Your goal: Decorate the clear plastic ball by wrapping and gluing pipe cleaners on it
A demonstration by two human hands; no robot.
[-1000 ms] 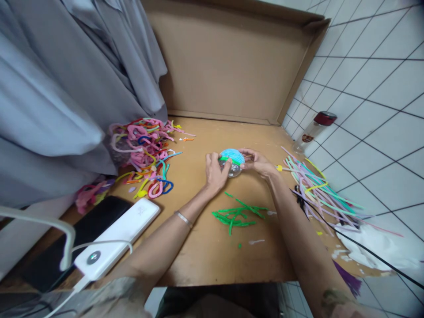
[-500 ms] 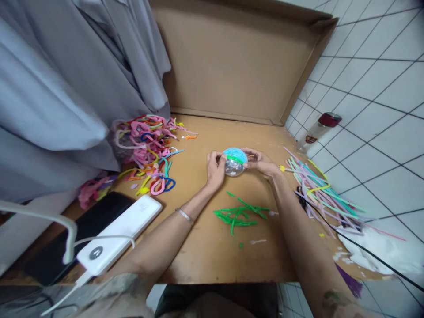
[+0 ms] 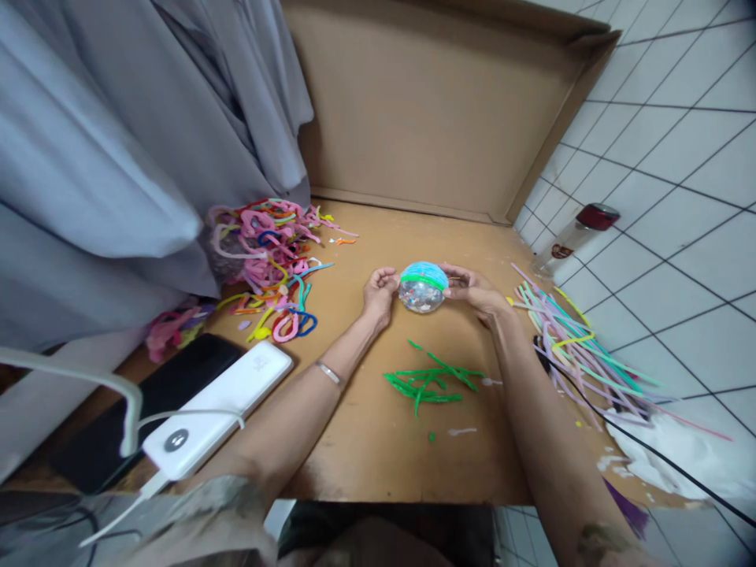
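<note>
A clear ball (image 3: pixel 421 295) has light blue fuzzy strips over its top and a bright green strip around its middle. Small bits show through or on its glossy lower half. My right hand (image 3: pixel 472 290) grips the ball's right side with thumb and fingers. My left hand (image 3: pixel 378 298) is at the ball's left edge, fingers curled in. What its fingertips hold, if anything, is hidden. Short green fuzzy strips (image 3: pixel 422 386) lie in a loose heap on the table, nearer to me than the ball.
Colourful bent pipe cleaners (image 3: pixel 265 244) are piled at left. Straight pastel ones (image 3: pixel 572 339) lie at right by a red-capped bottle (image 3: pixel 570 242). A white power bank (image 3: pixel 218 409) and black slab (image 3: pixel 159 409) sit front left. Cardboard (image 3: pixel 407 110) stands behind; a black cable (image 3: pixel 631 437) crosses the right.
My left hand has drawn slightly left from the ball, its thumb off the green strip. My right hand still holds the ball. The whole view has shifted a little.
</note>
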